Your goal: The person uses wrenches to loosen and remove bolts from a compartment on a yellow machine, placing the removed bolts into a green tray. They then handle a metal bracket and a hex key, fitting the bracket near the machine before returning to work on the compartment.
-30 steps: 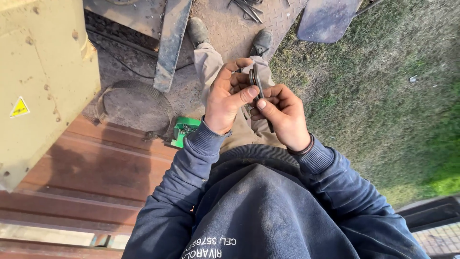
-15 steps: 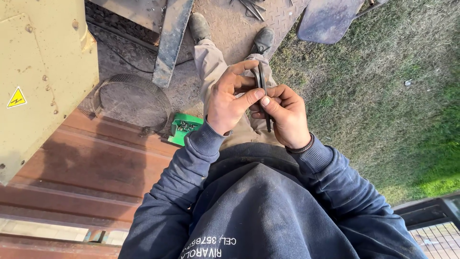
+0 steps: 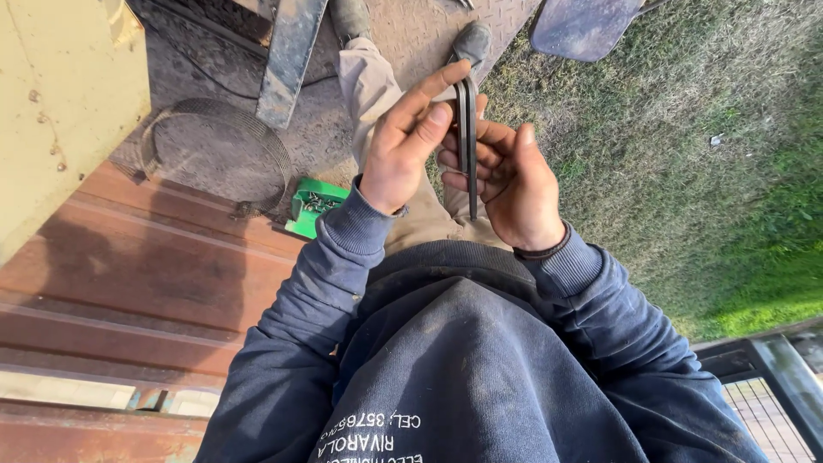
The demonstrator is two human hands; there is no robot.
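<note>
The thin dark metal strip (image 3: pixel 468 137), long and narrow, stands roughly upright between your two hands, in front of your chest and above your knees. Its upper end sits at the tip of your left index finger; its lower end hangs free below your right palm.

Your left hand (image 3: pixel 403 146) has its grip closed on the strip: thumb and index finger pinch the upper part from the left side. Your right hand (image 3: pixel 514 184) lies just behind and to the right of it, palm turned up, fingers loosely curled so that they touch the strip's middle; this grip is half open, a support more than a clamp.

Below the hands: beige trousers and two dark shoes (image 3: pixel 471 41) on a checkered metal plate (image 3: pixel 411 34).

To your left, a small green box (image 3: pixel 313 206) holding small metal parts rests at the edge of a reddish-brown ribbed panel (image 3: pixel 163 283). Just beyond it lies a round wire mesh guard (image 3: pixel 219 150), and next to that a flat metal bar (image 3: pixel 291 51). A pale yellow housing (image 3: pixel 60 111) fills the far left. Grass (image 3: pixel 686 146) covers the right side.
</note>
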